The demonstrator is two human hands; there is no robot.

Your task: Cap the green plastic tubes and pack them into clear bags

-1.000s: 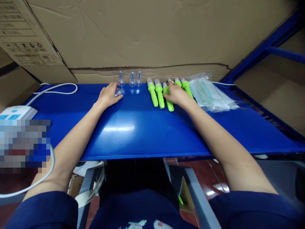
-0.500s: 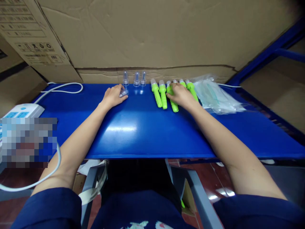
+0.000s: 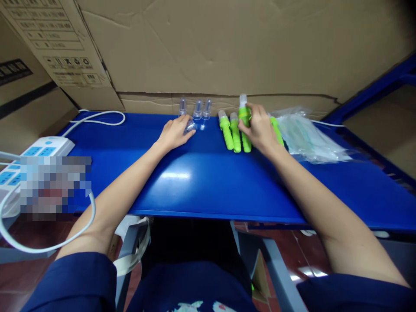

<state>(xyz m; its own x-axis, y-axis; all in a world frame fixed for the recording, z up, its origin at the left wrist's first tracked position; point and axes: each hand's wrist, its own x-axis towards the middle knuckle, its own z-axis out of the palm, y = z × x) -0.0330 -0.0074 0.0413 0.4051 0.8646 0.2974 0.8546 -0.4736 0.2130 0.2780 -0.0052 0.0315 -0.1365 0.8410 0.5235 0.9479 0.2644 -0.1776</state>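
My left hand (image 3: 176,132) is closed around a clear plastic cap (image 3: 190,126) low over the blue table. Just beyond it, three similar clear caps (image 3: 198,110) stand upright near the cardboard. My right hand (image 3: 260,128) has thumb and fingers on a lime-green stick with a clear top (image 3: 244,113), its top end raised above the others. To its left lie two more green sticks (image 3: 226,131). Another green stick (image 3: 277,130) shows past the fingers on the right; the hand may hide more.
A clear plastic bag (image 3: 312,136) lies on the blue table (image 3: 182,186) at right. To the left are a white power strip (image 3: 45,149) with cables and a blurred-out item. Cardboard (image 3: 221,47) walls the back edge. A blue metal frame (image 3: 373,84) rises at right.
My right hand has gripped one green stick and lifted its top end off the row. The left hand still holds the clear cap. The whole view has shifted slightly.
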